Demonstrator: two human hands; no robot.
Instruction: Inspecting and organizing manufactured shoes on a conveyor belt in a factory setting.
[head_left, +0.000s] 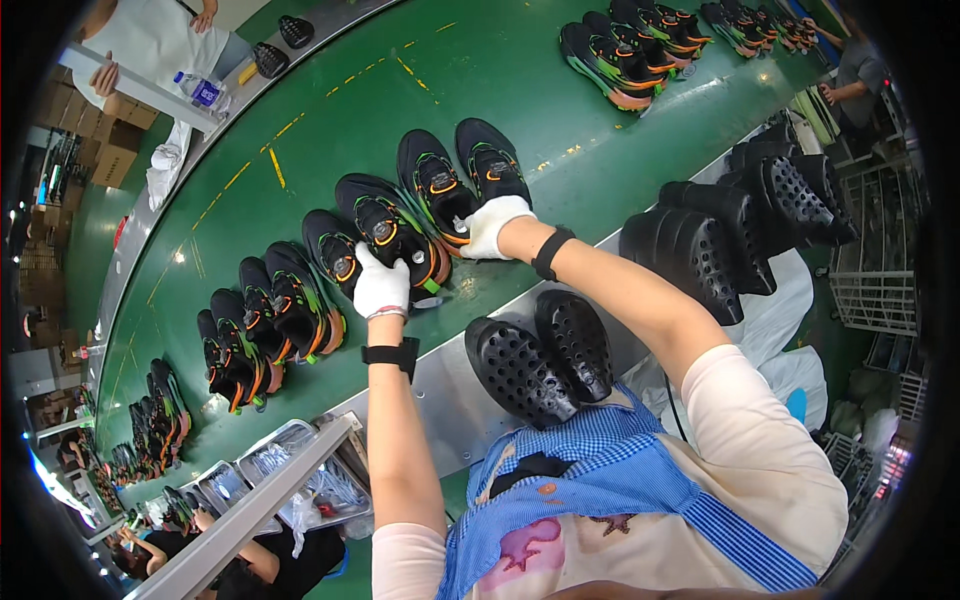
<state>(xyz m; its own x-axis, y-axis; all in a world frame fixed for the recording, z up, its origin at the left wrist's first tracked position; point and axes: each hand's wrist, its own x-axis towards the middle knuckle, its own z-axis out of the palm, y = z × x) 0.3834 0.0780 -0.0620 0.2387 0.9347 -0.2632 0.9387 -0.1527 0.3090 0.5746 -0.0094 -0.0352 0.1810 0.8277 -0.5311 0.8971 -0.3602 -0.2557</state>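
Blue checked apron (630,470) is filling the foreground. Left hand (382,287) and right hand (496,228) are covering heels of black shoes (367,192) on green table (330,140); can't tell if clamping. Uneven pushing could be tipping 1.

1 clear bottle (203,92) (purple-labelled), cardboard boxes (115,155) at upper left, trays (270,439) of pale pieces, wire racking (875,300) at right

A shoe factory is showing: sneakers (430,178) are lining a green belt (480,80) under both hands (383,287), black foot-shaped forms (512,370) are lying behind them, a co-worker (180,45) is appearing beyond.
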